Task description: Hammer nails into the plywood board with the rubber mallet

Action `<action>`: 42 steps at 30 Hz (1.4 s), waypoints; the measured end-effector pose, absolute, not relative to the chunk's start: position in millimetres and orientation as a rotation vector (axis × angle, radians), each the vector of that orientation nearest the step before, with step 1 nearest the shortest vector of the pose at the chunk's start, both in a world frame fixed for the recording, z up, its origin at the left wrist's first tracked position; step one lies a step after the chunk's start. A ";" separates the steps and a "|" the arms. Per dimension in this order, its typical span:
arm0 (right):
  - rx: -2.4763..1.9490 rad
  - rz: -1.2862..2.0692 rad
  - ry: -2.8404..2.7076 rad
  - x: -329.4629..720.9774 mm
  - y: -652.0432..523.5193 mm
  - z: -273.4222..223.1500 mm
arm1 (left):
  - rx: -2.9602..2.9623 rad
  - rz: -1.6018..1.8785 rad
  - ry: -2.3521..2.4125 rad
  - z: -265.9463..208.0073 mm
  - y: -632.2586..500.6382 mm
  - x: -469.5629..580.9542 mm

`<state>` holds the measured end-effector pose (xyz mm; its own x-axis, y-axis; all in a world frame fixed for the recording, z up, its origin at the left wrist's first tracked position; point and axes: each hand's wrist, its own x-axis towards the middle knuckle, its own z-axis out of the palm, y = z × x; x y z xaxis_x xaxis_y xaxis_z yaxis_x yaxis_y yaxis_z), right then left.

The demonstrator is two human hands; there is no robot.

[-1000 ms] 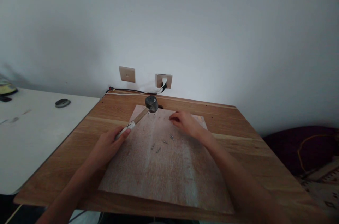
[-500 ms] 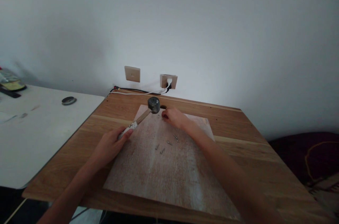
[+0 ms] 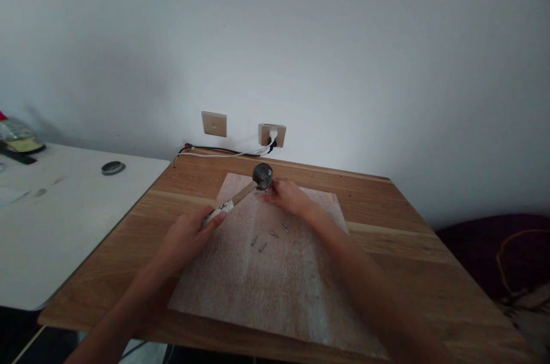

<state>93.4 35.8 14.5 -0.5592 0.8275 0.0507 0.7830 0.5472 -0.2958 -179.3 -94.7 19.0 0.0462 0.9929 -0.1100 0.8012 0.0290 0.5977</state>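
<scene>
My left hand (image 3: 195, 233) is closed round the white-covered handle of a mallet (image 3: 244, 191) with a wooden shaft and a dark, scuffed head. The mallet head hangs over the far part of a pale, worn board (image 3: 249, 289). Right beside the head is my right hand (image 3: 287, 195), its fingers drawn together low over the board. Whatever those fingertips pinch is hidden by the mallet head and the fingers. Several small metal pins or screws (image 3: 274, 234) lie loose on the board, nearer to me than my right hand.
The board rests on a wooden table (image 3: 429, 272) against a wall. Cables (image 3: 223, 151) run along the back edge to a socket (image 3: 278, 136). A white table (image 3: 81, 209) adjoins at left, with a round dark lid-like object (image 3: 112, 167) and a bottle (image 3: 19, 137).
The mallet has moved to the right, its head now against or just in front of my right fingertips. A dark curved thing behind my right hand is now out of sight.
</scene>
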 end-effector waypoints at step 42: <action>-1.307 0.356 -2.550 109.2 23.7 11.3 | 1.804 0.563 1.749 26.5 -94.4 -180.5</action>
